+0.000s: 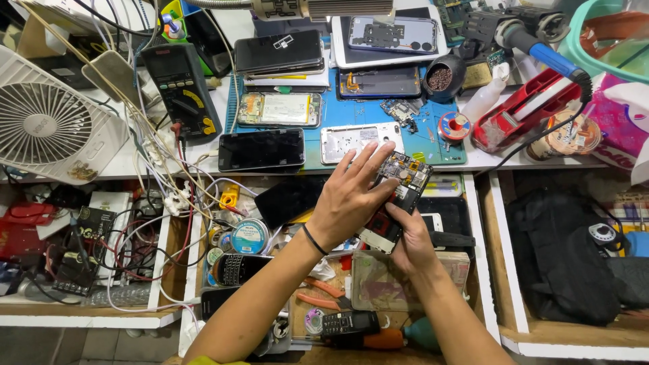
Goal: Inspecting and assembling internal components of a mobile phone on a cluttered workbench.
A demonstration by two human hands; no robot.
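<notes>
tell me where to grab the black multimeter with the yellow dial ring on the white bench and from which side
Grip the black multimeter across its two long edges at the lower half, near the yellow dial. It lies flat, face up and slightly tilted, with leads leaving its bottom end and cables along its left. Coming from above looks safest; the left hand is the nearer one.

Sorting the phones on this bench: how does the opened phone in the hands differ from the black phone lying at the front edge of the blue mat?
The opened phone shows its circuit board and inner parts; the black phone shows only a dark, closed face. The opened phone is held tilted over the drawer between the left hand and right hand; the black phone lies flat and untouched. Both are slim rectangular handsets.
</notes>
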